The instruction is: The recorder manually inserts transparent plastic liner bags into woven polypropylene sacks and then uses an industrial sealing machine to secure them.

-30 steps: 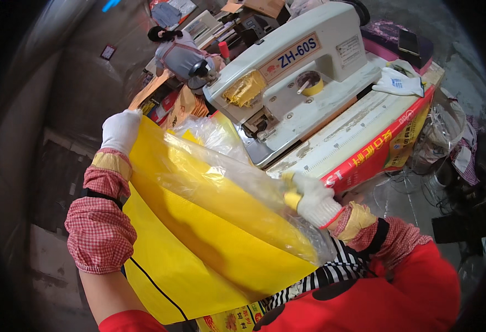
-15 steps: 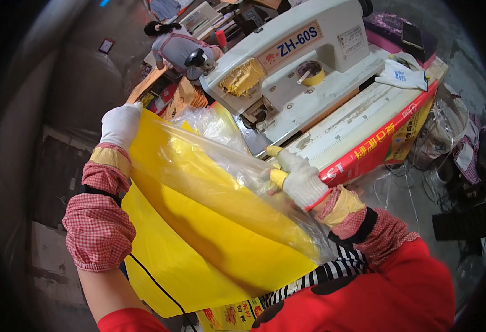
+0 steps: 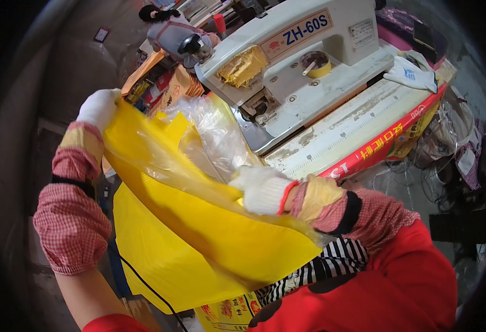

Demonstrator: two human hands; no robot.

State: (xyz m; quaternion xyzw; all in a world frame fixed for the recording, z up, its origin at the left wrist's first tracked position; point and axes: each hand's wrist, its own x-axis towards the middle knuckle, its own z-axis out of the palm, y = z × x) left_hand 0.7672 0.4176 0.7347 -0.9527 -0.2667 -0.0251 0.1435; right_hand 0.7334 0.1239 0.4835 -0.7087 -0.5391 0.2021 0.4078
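Note:
A large yellow woven plastic sack (image 3: 199, 249) hangs across my front, with clear plastic film (image 3: 165, 166) along its upper edge. In its white knit glove, my left hand (image 3: 100, 109) is closed on the sack's upper left corner and holds it raised. My right hand (image 3: 262, 189), also gloved, is closed at the film along the sack's upper edge, near the middle; its fingertips are partly hidden. More crumpled clear film (image 3: 223, 135) lies just beyond the sack, beside the sewing machine (image 3: 304, 61).
The machine's long white bed (image 3: 331, 133), edged with red printed wrapping, runs to the right. A tape roll (image 3: 321, 69) rests on the machine, a spare white glove (image 3: 411, 74) on the bed. Behind, another person (image 3: 176, 39) sits near stacked sacks. A black cord (image 3: 149, 282) crosses the yellow sack.
My left hand has moved left and slightly up with the sack's corner. My right hand has shifted left along the upper edge, off the side of the machine bed.

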